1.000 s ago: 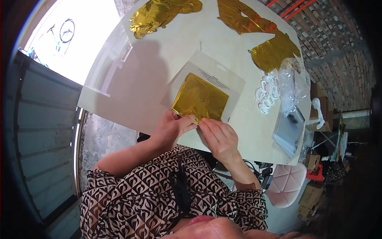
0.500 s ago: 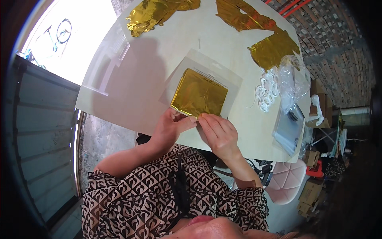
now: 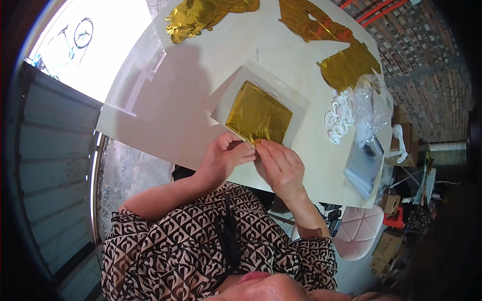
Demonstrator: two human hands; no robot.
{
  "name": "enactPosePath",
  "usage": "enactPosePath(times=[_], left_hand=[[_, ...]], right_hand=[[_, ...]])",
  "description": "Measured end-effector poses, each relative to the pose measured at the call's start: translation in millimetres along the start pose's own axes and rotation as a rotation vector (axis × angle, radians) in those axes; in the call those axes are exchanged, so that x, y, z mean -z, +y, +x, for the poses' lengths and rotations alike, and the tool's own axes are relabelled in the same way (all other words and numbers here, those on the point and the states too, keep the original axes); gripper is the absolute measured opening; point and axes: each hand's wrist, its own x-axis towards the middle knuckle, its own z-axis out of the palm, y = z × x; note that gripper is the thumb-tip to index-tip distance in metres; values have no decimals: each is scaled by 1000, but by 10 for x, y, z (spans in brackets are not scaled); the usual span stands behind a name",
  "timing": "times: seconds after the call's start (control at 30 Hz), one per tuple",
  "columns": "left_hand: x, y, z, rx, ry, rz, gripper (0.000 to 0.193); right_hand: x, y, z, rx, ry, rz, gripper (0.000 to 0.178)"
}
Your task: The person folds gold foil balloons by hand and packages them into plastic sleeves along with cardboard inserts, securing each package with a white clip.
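A folded gold foil balloon (image 3: 262, 113), a shiny creased packet, lies on the table in front of me. A clear plastic bag (image 3: 230, 93) with lines of print shows around its far and side edges; I cannot tell whether the foil is inside or on top of it. My left hand (image 3: 227, 154) is closed at the packet's near edge, thumb and fingertips pinched together. Right beside it, my right hand (image 3: 281, 165) pinches the same near edge, where the foil gathers into small creases. The fingertips of both hands almost touch.
Flat gold foil balloons lie at the far left (image 3: 193, 20) and far right (image 3: 349, 65) of the pale table (image 3: 165, 100). Coiled white string (image 3: 339, 118), crumpled clear plastic (image 3: 371, 103) and a stack of clear bags (image 3: 362, 163) sit along the right side. A pale padded chair (image 3: 357, 231) stands beyond.
The packet's near edge is now more gathered between my fingertips. My left hand has shifted slightly right and closer to my right hand. The whole view has moved a little.
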Motion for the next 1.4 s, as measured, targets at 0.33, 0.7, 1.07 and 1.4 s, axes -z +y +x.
enactPosePath(times=[0.33, 0.7, 1.07, 1.4], left_hand=[[32, 41, -28, 48, 13, 93, 18], [116, 133, -33, 171, 13, 174, 30], [160, 301, -105, 381, -103, 328, 40], [386, 178, -351, -788, -262, 1454, 31]], right_hand=[[4, -41, 39, -39, -11, -47, 42], [27, -77, 46, -20, -56, -32, 41], [-71, -66, -27, -69, -26, -46, 29], [-113, -65, -29, -154, 65, 59, 26]])
